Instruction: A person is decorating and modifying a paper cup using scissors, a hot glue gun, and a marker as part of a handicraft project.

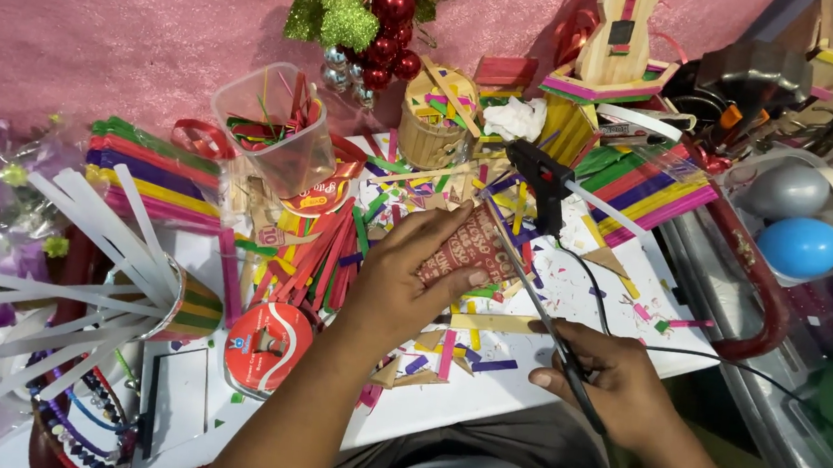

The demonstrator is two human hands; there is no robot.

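Note:
My left hand (405,278) presses down on a reddish-brown printed piece of card (467,252) lying on the white work board (484,385). My right hand (613,380) grips a long thin metal tool with a dark handle (532,294); its blade runs up and left along the card's right edge. A pale wooden stick (491,322) lies flat just below the card, between the two hands. A black glue gun (542,180) stands behind the card, its cord trailing to the right.
Coloured craft sticks (145,175) are stacked left and right, with scraps scattered over the board. A clear plastic cup (280,132), a wooden stick cup (436,125), red tape rolls (266,346), white strips (82,265), baubles (379,30) and balloons (797,245) crowd around.

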